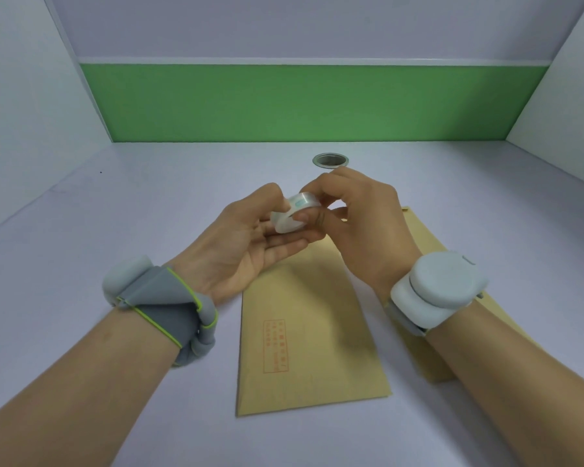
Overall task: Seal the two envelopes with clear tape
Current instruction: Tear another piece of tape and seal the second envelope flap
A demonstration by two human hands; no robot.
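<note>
The small round roll of clear tape (pixel 295 214) looks like shiny, see-through plastic, smooth on its side. The long brown paper envelope with red print (pixel 309 348) is matt and flat, with soft creases. The second brown paper envelope (pixel 432 358) beside it looks just as dull. The pale grey table top (pixel 115 214) is smooth and not shiny. The round metal ring set in the table (pixel 330 160) has a bright silver gleam. The grey cloth wrist strap with a yellow-green edge (pixel 162 305) looks soft. The round pale grey plastic wrist device (pixel 435 291) looks smooth and matt.
</note>
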